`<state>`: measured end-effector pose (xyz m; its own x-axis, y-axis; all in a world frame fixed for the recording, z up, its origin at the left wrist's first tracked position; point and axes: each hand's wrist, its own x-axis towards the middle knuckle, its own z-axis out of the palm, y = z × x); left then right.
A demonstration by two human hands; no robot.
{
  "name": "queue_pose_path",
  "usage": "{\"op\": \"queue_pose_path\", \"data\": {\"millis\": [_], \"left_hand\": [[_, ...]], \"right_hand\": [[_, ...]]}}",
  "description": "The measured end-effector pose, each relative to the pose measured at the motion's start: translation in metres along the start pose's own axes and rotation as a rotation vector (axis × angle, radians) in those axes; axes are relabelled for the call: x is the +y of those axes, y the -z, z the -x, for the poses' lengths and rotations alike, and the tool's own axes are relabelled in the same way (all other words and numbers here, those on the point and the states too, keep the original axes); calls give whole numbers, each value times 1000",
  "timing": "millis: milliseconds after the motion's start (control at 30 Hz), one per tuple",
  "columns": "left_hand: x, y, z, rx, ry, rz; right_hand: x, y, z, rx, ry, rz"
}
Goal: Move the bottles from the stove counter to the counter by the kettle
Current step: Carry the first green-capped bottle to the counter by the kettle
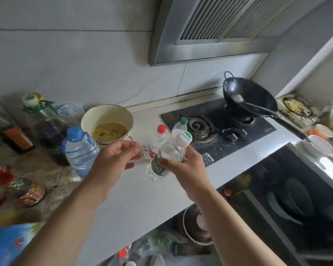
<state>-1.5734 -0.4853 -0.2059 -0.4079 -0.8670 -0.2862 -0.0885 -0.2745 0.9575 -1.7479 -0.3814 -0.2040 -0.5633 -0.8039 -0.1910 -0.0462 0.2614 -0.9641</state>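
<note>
R hand is closed round a clear bottle w/ white cap, gripped at mid-body near the green label; bottle is held tilted, cap up and to the right, lifted off the stove counter just in front of the hob's left edge. L hand is open, fingers spread and curled, nothing gripped; it is held just left of that bottle, not touching it as far as can be seen.

Two more small bottles are seen standing behind the held one: red-cap bottle on the counter beside the hob, green-cap bottle at the hob's left edge by the burner. Lower part of red-cap one is partly hidden by the hands.

Further left on the counter: blue-cap water bottle w/ carry loop, dark-liquid bottle behind it, cream bowl w/ yellowish liquid between those and the red-cap bottle. Black wok is sat on the far-right burner, ladle inside. Range hood is mounted above.
</note>
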Motion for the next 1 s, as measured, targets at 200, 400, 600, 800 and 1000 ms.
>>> {"op": "queue_pose_path", "data": {"millis": [200,400,600,800,1000], "left_hand": [[-4,-55,8,-221,-2,-8],[-5,-131,56,-517,-25,-78],[-6,-205,123,-727,-31,-172],[-26,-278,218,-913,-71,-273],[-40,-340,321,-1090,-119,-295]], "right_hand": [[-4,45,67,187,7,-47],[8,104,143,426,-25,-127],[27,160,222,647,-35,-144],[55,218,324,845,-45,-144],[80,266,439,1045,-68,-145]]}}
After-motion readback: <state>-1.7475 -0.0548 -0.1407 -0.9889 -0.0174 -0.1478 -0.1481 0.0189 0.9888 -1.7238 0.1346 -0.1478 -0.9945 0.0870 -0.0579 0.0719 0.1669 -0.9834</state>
